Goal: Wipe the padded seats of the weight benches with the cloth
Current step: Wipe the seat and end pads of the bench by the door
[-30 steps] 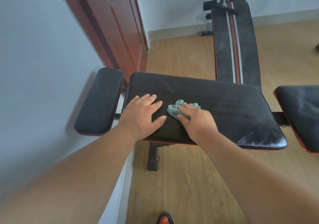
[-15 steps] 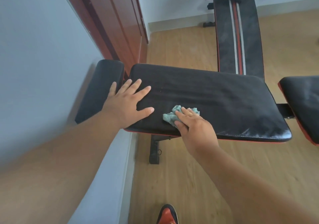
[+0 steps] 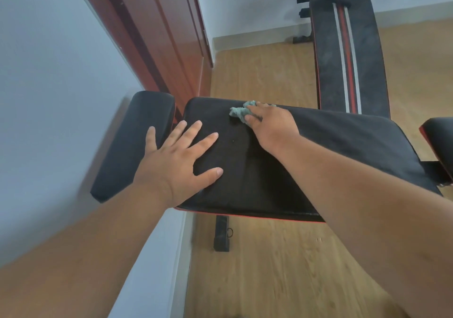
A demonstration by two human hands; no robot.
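Black padded bench seat (image 3: 318, 151) carries both hands: the right hand (image 3: 272, 126) presses a crumpled grey-green cloth (image 3: 241, 112) at its far edge, fingers straight; the left hand (image 3: 179, 163) lies flat, fingers spread.

The left hand (image 3: 180, 164) lies flat, fingers spread toward one o'clock. The right hand (image 3: 270, 124) reaches toward eleven o'clock, fingers pressing down.
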